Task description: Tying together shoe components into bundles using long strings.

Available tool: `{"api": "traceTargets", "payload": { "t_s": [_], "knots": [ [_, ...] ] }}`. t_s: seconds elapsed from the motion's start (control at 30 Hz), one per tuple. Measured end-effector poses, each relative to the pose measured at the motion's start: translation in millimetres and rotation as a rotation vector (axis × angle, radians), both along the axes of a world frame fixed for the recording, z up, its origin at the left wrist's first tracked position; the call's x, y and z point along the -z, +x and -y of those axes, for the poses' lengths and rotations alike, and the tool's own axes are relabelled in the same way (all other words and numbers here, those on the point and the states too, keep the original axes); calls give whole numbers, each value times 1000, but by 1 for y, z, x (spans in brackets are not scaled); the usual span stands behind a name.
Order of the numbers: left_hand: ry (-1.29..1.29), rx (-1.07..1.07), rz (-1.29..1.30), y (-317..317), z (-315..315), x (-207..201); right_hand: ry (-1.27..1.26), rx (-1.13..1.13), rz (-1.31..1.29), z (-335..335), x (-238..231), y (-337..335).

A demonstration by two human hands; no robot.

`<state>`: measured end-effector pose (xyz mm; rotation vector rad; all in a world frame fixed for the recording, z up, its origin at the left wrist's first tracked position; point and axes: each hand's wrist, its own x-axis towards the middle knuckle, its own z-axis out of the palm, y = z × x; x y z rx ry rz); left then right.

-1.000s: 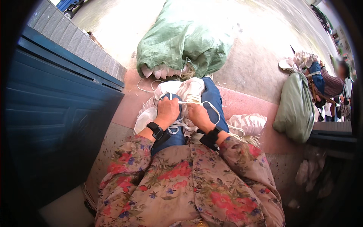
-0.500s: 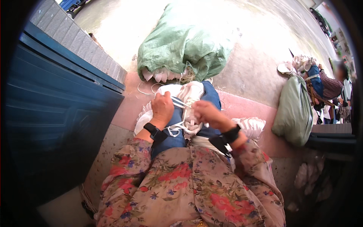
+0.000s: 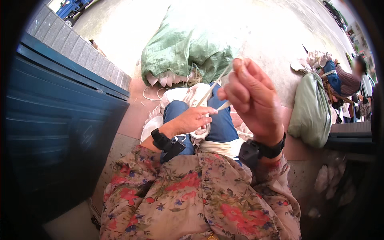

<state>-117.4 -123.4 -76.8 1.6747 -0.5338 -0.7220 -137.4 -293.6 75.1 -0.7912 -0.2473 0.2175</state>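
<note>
A thin off-white cord stretches slantwise between my two hands. My right hand is raised above my right knee, its thumb and forefinger pinching the upper part of the cord. Lower, over my lap, my left hand has its thumb and fingers closed on the cord near their tips. Beneath and beyond the hands, white cloth pieces lie bundled between my blue-covered knees. A pale band of strands crosses my right thigh. What lies under my left palm is partly hidden.
A big green woven sack with pale pieces showing at its mouth stands ahead. A blue metal door is close on my left. On the right are a full green sack and a seated person.
My right hand has risen toward me and to the right, drawing the cord up. My left hand has lowered and turned inward, with its fingers now pointing right.
</note>
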Motion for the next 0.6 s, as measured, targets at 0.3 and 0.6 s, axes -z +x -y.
{"api": "traceTargets", "payload": {
  "t_s": [0.3,0.6],
  "knots": [
    [-269,-407,-277,44,-62,-40,40,525,-154,120,105,19],
    [261,-641,-67,62,-94,22,-1303,216,15,27,242,-34]
  ]
}}
